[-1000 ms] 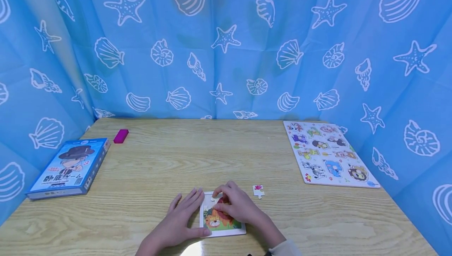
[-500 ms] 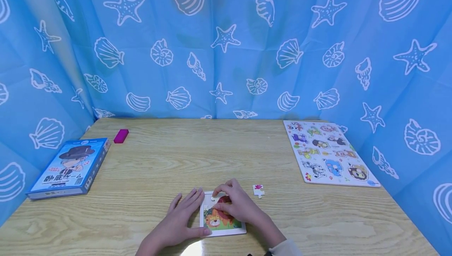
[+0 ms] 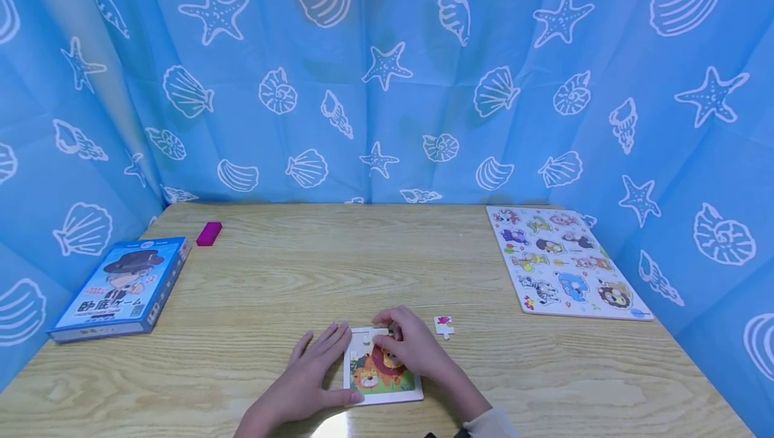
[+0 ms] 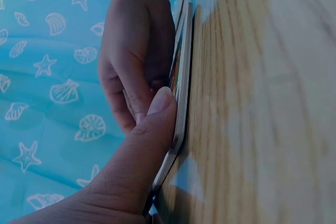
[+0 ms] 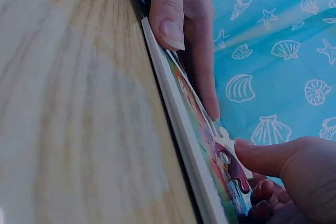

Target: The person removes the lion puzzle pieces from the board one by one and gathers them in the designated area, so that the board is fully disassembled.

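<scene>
A small jigsaw puzzle (image 3: 387,398) of orange animals in a white-rimmed tray lies at the table's near middle. My left hand (image 3: 311,377) lies flat with spread fingers along the tray's left side, its thumb (image 4: 160,100) pressing on the near-left corner. My right hand (image 3: 418,349) is over the puzzle's upper right. In the right wrist view its thumb and fingers pinch a puzzle piece (image 5: 239,169), white and dark red, tilted up over the picture. White backing shows at the puzzle's upper left. One loose puzzle piece (image 3: 444,325) with a pink print lies right of the tray.
A blue game box (image 3: 121,290) lies at the left, with a magenta block (image 3: 209,234) behind it. At the right rests a white animal peg board (image 3: 562,263). A blue curtain (image 3: 375,89) with shell prints hangs behind the table.
My right hand has shifted slightly right and away from me, uncovering more of the puzzle's picture, including a lion. The left hand stays in place.
</scene>
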The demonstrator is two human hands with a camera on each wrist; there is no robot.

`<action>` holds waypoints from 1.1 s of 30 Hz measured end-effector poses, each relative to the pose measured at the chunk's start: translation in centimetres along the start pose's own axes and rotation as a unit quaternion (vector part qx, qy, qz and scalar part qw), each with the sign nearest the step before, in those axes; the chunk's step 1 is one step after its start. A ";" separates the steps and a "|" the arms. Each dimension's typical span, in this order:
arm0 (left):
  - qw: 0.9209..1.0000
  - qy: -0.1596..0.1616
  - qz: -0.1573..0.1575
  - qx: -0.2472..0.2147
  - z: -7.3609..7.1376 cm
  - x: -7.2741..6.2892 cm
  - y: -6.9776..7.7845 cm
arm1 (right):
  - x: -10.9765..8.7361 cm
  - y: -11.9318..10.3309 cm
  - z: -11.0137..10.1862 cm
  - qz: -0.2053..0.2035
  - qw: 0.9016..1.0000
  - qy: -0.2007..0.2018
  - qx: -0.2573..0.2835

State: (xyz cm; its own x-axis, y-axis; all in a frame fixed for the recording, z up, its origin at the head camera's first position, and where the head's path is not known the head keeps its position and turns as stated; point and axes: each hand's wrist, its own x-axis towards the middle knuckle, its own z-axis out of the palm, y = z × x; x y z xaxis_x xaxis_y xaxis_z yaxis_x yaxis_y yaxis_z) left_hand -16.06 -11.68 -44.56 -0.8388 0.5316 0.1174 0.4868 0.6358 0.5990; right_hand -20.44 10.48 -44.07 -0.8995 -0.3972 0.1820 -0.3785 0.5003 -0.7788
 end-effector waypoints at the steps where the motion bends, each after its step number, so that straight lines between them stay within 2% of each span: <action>1: 1.000 0.000 0.000 -0.001 0.0 0.0 0.0 | 0.0 0.0 0.0 0.002 1.000 0.003 0.002; 12: 1.000 0.007 0.003 -0.011 0.2 0.1 0.0 | 0.1 0.5 0.1 0.004 1.000 0.011 -0.002; 17: 0.999 0.022 0.017 -0.035 0.2 0.1 0.0 | 0.1 0.2 -0.1 0.000 1.000 0.007 -0.007; 20: 0.999 0.016 0.028 -0.039 0.2 0.2 -0.1 | 0.0 0.1 -0.2 -0.003 1.000 0.006 -0.011; 26: 0.999 -0.008 0.046 -0.005 0.2 0.0 -0.2 | 0.0 0.0 -0.2 -0.003 1.000 0.006 -0.014; 33: 0.999 -0.017 0.045 0.026 0.1 0.0 -0.1 | 0.1 0.1 -0.2 -0.008 1.000 0.005 -0.006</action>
State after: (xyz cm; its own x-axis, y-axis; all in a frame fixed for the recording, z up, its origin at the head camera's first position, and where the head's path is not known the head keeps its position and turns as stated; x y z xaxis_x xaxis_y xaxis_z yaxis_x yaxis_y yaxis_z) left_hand -16.06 -11.67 -44.73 -0.7826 0.6063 0.1414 0.5726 0.6118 0.5458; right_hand -20.60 10.69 -44.02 -0.8951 -0.3979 0.2011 -0.3962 0.5030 -0.7681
